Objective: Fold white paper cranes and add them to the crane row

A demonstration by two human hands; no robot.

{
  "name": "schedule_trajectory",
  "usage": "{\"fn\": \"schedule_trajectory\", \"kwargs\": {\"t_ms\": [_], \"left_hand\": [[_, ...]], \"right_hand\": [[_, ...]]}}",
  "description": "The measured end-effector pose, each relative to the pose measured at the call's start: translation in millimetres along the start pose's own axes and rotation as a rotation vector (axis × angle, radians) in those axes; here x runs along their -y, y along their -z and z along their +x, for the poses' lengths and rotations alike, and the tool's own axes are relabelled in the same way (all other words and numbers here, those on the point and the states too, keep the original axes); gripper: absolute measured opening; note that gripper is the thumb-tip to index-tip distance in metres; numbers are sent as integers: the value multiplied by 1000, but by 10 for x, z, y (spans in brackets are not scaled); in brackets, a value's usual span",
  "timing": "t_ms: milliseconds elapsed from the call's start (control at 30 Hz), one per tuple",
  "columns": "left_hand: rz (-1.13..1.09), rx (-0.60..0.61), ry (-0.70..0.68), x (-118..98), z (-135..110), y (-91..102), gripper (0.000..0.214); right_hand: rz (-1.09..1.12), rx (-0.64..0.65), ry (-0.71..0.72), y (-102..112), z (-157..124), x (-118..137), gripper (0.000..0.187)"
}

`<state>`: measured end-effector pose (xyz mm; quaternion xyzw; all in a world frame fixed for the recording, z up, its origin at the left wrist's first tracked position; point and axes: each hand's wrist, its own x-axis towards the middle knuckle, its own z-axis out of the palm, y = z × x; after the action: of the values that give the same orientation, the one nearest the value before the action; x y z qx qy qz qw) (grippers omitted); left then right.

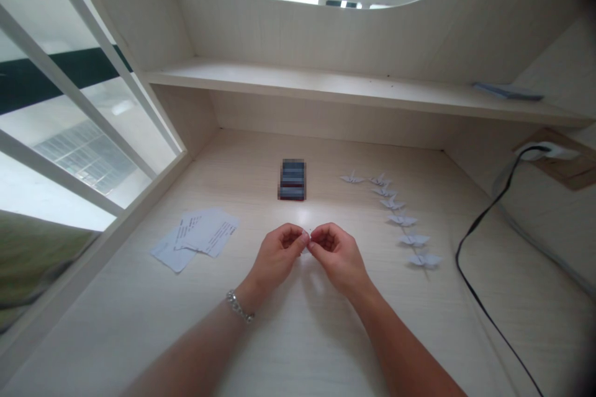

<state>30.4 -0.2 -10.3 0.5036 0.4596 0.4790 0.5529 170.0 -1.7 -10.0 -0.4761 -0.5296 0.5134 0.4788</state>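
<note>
Above the middle of the desk, my left hand (282, 250) and my right hand (336, 254) meet at the fingertips. Between them they pinch a small piece of white folded paper (305, 250), mostly hidden by the fingers, so its exact shape cannot be made out. To the right, several white paper cranes (401, 221) stand in a curved row. On the left lie a few overlapping sheets of white paper (209, 234) with printed lines. Beyond my hands sits a dark rectangular object (293, 180) with a blurred-out face.
A pale wooden desk (279, 347) has a shelf (298, 88) across its back, with a flat bluish item (507, 92) on it at the right. A black cable (470, 232) runs from a wall socket (559, 152) down the right side. White bars (79, 96) border the left.
</note>
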Motion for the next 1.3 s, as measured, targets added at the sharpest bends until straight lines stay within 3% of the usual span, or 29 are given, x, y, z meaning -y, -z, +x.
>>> {"fn": "schedule_trajectory", "kwargs": {"t_ms": [200,300,400,567,733,1067,1300], "left_hand": [[-45,-47,6,-45,3,29,18],[-120,-62,61,-44,3,25,18],[-245,-46,132,-38,-4,20,21],[-407,4,194,-38,-14,52,18],[-455,87,234,-42,-11,75,15],[-463,99,268,-48,-13,39,16],[-426,25,236,9,4,31,19]], "right_hand": [[23,82,-10,-35,-31,36,12],[-18,26,22,-35,-27,33,9],[-1,-51,33,-18,-12,34,13],[206,60,-70,-4,6,70,18],[284,89,-80,-3,13,98,17],[122,63,-18,31,-1,80,11],[-168,-56,122,-4,-51,133,11]]}}
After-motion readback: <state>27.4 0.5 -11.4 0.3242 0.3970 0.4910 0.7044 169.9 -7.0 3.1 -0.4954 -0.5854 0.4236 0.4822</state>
